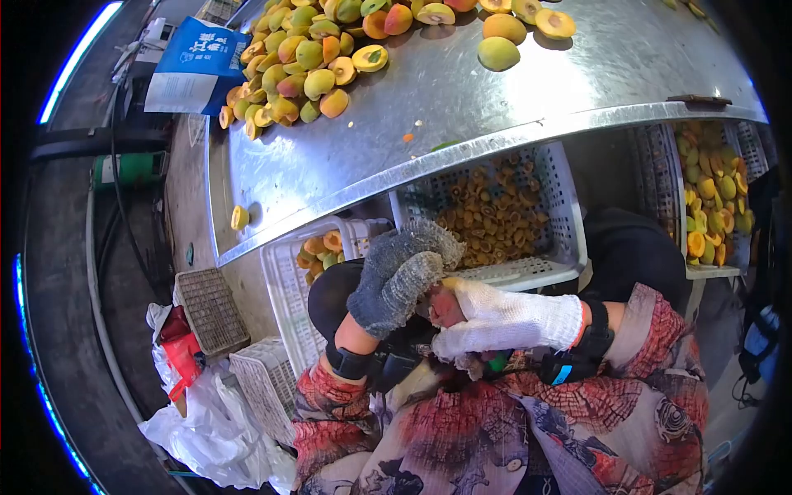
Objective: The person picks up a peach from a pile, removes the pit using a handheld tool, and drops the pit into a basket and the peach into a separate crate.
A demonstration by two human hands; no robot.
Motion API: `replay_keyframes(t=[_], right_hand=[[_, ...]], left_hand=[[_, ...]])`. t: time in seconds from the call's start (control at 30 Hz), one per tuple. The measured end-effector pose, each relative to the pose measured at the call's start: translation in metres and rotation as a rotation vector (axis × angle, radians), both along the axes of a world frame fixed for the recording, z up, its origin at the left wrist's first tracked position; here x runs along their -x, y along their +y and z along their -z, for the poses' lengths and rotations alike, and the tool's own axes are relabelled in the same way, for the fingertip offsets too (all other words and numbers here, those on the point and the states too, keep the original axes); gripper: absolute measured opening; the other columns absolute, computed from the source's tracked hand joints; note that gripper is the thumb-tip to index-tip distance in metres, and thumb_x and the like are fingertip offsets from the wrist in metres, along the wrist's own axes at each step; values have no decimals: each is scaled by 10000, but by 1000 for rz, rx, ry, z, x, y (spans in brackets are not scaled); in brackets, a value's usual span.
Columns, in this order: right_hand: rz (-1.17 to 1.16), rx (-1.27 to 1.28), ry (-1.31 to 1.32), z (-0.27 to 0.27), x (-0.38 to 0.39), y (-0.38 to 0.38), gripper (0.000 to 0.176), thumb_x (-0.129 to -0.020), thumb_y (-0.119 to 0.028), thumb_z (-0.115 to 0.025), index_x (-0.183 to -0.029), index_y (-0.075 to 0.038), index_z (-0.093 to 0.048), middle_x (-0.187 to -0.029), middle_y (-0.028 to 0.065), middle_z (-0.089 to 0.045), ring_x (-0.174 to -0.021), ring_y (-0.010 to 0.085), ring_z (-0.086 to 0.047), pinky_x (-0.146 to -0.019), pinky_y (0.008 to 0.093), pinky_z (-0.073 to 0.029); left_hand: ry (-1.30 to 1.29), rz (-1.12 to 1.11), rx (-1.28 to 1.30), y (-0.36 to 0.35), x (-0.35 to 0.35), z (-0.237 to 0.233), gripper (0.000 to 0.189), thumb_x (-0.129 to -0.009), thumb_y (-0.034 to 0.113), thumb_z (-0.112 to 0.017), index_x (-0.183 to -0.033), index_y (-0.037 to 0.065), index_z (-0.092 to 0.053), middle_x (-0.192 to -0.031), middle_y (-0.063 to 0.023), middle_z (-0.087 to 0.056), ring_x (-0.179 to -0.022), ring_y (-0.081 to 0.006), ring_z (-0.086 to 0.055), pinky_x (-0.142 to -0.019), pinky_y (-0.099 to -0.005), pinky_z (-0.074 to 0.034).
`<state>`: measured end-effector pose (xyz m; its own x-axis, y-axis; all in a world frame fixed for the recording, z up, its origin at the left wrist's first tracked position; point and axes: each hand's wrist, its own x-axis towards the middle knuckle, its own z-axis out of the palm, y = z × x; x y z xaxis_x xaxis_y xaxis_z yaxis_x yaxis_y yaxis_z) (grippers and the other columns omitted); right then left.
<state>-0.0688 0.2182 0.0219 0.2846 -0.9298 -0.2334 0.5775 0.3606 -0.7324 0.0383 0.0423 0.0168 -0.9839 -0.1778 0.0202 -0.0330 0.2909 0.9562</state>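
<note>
Gloved left hand (394, 276) and right hand (516, 318) met, fingers curled; what they pinched was indiscernible. Fruit (309, 54) lay heaped on the bench (330, 169), one piece (239, 218) near its edge: a knock could have toppled that piece.

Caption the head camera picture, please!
Gray-gloved left hand and white-gloved right hand beside a metal table of stone fruit.
</note>
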Motion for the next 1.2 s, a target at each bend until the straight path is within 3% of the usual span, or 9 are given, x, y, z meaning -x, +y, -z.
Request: replay_keyframes(t=[0.13, 0.2, 0.33, 0.47, 0.8, 0.97, 1.1, 1.17, 1.2], right_hand=[[155, -25, 64, -2, -7, -2, 284, -833, -155, -634, -987, 4, -455, -829, 75, -562, -654, 110, -582, -514, 240, -454], [351, 274, 569, 14, -15, -3, 280, -820, -135, -637, -972, 28, -468, -883, 105, -555, -756, 157, -579, -628, 294, -477], [290, 84, 437, 22, -21, -6, 378, -817, -208, -657, -1035, 12, -441, -899, 121, -546, -716, 186, -554, -624, 313, -471], [327, 174, 663, 34, -21, -9, 347, -824, -171, -630, -1047, 15, -440, -873, 151, -540, -748, 235, -561, -688, 351, -473], [541, 388, 1296, 51, -17, -11, 272, -816, -121, -559, -1052, 2, -505, -852, 244, -545, -793, 425, -593, -685, 469, -498], [539, 289, 1437, 42, -8, -14, 208, -834, -131, -534, -1008, -18, -517, -818, 190, -553, -666, 380, -607, -566, 437, -509], [482, 163, 1647, 44, -8, -18, 182, -817, -168, -561, -950, -46, -539, -758, 155, -552, -630, 312, -620, -503, 415, -509], [482, 177, 1745, 47, -4, -23, 172, -810, -174, -569, -929, -53, -543, -747, 144, -551, -630, 302, -622, -493, 407, -506], [485, 187, 1842, 48, -2, -25, 164, -803, -180, -578, -909, -59, -546, -736, 133, -550, -630, 293, -624, -483, 399, -503]], left_hand=[[-72, -13, -92, 6, 9, -15, 260, -890, 204, -535, -973, -24, -627, -984, -181, -620, -917, -347, -569, -836, -399, -444], [-147, -68, -237, 6, 6, -5, 252, -895, 197, -531, -968, -24, -627, -1000, -182, -618, -930, -347, -569, -843, -401, -443], [-81, -3, -6, -3, 4, 5, 218, -883, 143, -539, -1021, -6, -620, -1013, -184, -619, -936, -371, -581, -834, -428, -459], [-34, 297, 201, -17, 13, 0, 314, -811, 93, -581, -1117, 24, -589, -1035, -182, -615, -939, -393, -588, -804, -452, -478], [-48, 213, 374, -15, 26, 0, 256, -832, 99, -562, -1066, 6, -613, -1012, -181, -630, -917, -351, -613, -809, -419, -492], [-221, -130, -145, -12, 28, 15, 226, -907, 152, -521, -1004, -26, -619, -908, -137, -648, -851, -251, -627, -785, -342, -495], [-21, -26, 345, -10, 28, 24, 296, -947, 282, -517, -907, 8, -621, -889, -112, -647, -802, -215, -624, -728, -327, -512], [-299, -457, -748, -6, 23, 42, 373, -942, 371, -520, -896, 16, -623, -854, -126, -652, -785, -232, -635, -715, -355, -534], [-292, -457, -745, -4, 22, 45, 373, -942, 371, -520, -896, 16, -623, -854, -126, -652, -785, -232, -635, -715, -355, -534]])
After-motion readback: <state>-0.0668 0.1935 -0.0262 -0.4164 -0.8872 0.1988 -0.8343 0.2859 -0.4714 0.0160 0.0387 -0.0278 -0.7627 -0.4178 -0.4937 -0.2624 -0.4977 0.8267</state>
